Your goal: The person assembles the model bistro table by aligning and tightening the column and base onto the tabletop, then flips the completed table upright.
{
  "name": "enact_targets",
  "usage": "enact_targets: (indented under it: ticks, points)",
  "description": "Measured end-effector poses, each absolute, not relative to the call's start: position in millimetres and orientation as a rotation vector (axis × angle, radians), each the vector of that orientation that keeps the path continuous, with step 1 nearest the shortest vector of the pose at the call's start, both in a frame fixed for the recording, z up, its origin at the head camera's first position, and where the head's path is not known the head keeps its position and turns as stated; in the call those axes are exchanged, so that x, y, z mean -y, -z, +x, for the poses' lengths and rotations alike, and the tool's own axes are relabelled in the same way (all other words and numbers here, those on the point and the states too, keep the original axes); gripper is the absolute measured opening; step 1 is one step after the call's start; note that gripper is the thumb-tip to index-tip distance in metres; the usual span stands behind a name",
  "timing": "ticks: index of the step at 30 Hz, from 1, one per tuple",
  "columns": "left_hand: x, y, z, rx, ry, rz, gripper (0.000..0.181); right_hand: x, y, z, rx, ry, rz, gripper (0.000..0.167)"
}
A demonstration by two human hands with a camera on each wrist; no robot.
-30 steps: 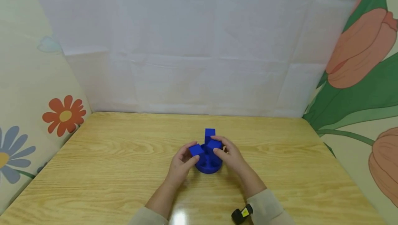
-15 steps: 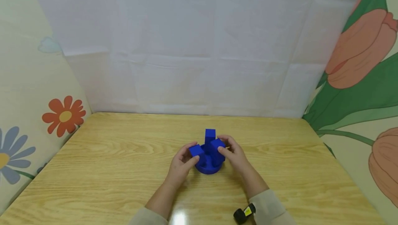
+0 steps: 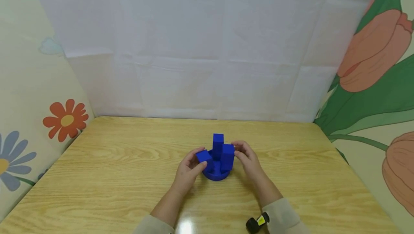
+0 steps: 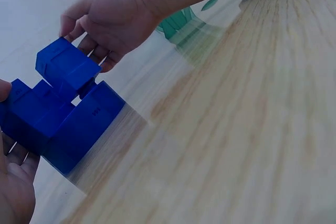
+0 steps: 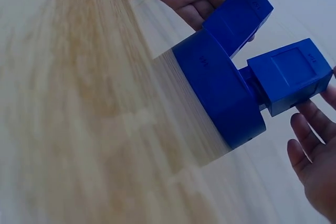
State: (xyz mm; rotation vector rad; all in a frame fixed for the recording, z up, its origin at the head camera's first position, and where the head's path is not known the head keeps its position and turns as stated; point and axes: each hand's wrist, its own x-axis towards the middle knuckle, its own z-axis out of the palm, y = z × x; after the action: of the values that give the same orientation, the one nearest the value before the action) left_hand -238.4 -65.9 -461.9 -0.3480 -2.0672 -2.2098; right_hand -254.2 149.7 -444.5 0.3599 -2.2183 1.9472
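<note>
A round blue base stands on the wooden table, with three square blue blocks rising from it. Curled around the left block is my left hand, its thumb on the near side and fingers behind. My right hand is at the outer edge of the right block, its fingertips touching or very near it, no longer around it. In the right wrist view, a narrow neck shows between this block and the base. The back block stands upright, untouched by either hand.
The wood-grain table spreads around the base. A white cloth hangs behind it, with flower-patterned fabric at the sides. A black wrist device sits at my right cuff.
The right block has shifted to the right, turned and now stands more upright. My right hand has drawn away to the right, off its near face. The left hand has stayed put.
</note>
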Motion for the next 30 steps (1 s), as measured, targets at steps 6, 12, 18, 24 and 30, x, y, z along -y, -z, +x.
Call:
enact_targets:
  ticks: [6,12,18,24,30]
  points:
    - [66.2,462.1,-238.8,2.075,2.201,-0.349,0.046,-153.5,443.8,-251.4,2.241,-1.944,0.338,0.028]
    - [66.1,463.0,-239.3,2.067,2.196,-0.355,0.046,-156.3,442.7,-249.5,2.269,-1.926,0.358,0.037]
    - [65.8,463.3,-239.5,2.063,2.198,-0.357,0.045,-159.3,442.1,-247.7,2.31,-1.886,0.431,0.043]
    - [65.7,462.5,-238.8,2.063,2.197,-0.361,0.045,-159.2,440.8,-247.0,2.366,-1.896,0.333,0.04]
    - [65.9,461.1,-238.1,2.067,2.205,-0.367,0.045,-160.3,439.6,-245.9,2.377,-1.881,0.25,0.036]
